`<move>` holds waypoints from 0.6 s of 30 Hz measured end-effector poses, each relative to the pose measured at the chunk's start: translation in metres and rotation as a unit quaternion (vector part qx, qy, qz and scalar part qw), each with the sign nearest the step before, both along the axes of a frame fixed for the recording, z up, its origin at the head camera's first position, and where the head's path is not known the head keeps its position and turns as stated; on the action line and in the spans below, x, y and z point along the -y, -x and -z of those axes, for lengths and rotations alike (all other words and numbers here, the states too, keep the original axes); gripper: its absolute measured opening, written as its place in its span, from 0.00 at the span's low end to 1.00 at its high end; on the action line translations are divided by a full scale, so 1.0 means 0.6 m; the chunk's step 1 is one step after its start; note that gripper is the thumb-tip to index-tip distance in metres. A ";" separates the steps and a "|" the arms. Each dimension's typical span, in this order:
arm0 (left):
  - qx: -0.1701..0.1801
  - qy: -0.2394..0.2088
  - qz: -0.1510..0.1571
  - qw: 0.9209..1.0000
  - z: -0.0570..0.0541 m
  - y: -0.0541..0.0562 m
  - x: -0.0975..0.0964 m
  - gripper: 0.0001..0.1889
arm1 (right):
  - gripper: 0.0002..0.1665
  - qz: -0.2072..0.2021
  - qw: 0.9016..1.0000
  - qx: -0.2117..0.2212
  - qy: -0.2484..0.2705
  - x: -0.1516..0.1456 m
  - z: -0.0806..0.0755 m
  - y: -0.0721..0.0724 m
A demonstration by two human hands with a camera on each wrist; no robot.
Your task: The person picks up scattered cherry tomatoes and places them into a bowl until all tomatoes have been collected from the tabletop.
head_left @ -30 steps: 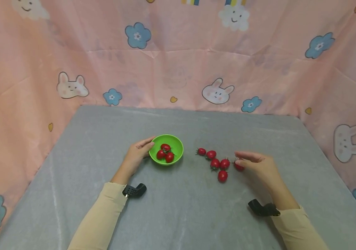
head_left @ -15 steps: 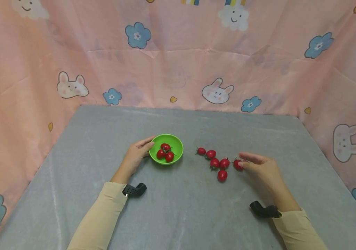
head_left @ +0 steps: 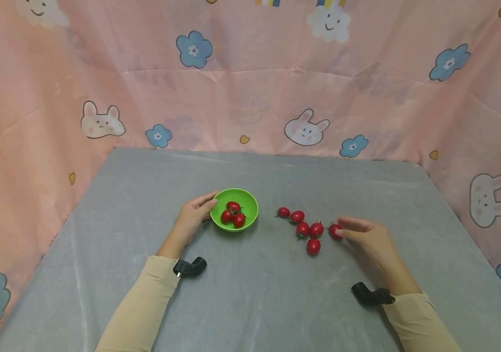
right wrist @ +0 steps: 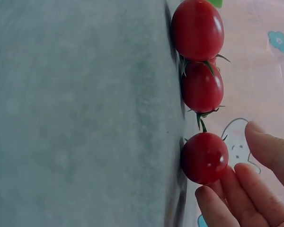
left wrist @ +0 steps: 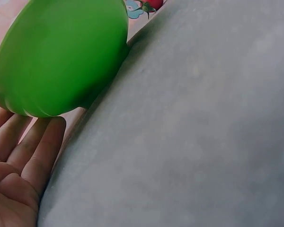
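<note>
A small green bowl (head_left: 250, 208) with 3 cherry tomatoes (head_left: 239, 220) in it stands left of centre. My left hand (head_left: 191, 217) holds its left side, thumb at the rim and fingers along the outside. In the left wrist view, fingertips (left wrist: 57, 124) meet the outer wall of the bowl (left wrist: 61, 56). My right hand (head_left: 371, 239) is at the rightmost loose cherry tomato (head_left: 334, 231). In the right wrist view, the fingers (right wrist: 241, 194) reach close beside that tomato (right wrist: 204, 158), while the thumb (right wrist: 270, 149) stands apart from it.
Several more cherry tomatoes (head_left: 302, 230) with green stems lie in a loose cluster between the bowl and my right hand. The grey tabletop (head_left: 241, 293) ends at a pink printed curtain (head_left: 241, 88) behind and at the sides.
My right hand has shifted slightly to the right, so more of the rightmost tomato shows. The left hand and the bowl have stayed in place.
</note>
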State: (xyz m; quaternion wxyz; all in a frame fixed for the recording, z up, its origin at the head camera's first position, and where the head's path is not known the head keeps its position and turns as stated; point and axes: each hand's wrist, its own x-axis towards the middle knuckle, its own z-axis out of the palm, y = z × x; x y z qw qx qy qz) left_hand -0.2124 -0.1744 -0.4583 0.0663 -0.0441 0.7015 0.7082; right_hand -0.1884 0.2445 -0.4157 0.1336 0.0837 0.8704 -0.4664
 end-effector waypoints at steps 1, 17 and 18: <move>0.000 0.000 0.000 1.000 0.000 0.000 0.000 0.23 | 0.41 0.000 1.000 0.000 0.001 0.000 0.001 0.000; -0.004 -0.001 -0.001 1.000 0.000 -0.001 -0.001 0.23 | 0.38 -0.014 1.000 -0.010 0.005 -0.002 0.012 0.006; -0.005 -0.001 -0.001 1.000 -0.001 -0.001 -0.001 0.23 | 0.38 -0.015 1.000 -0.009 0.004 -0.002 0.012 0.007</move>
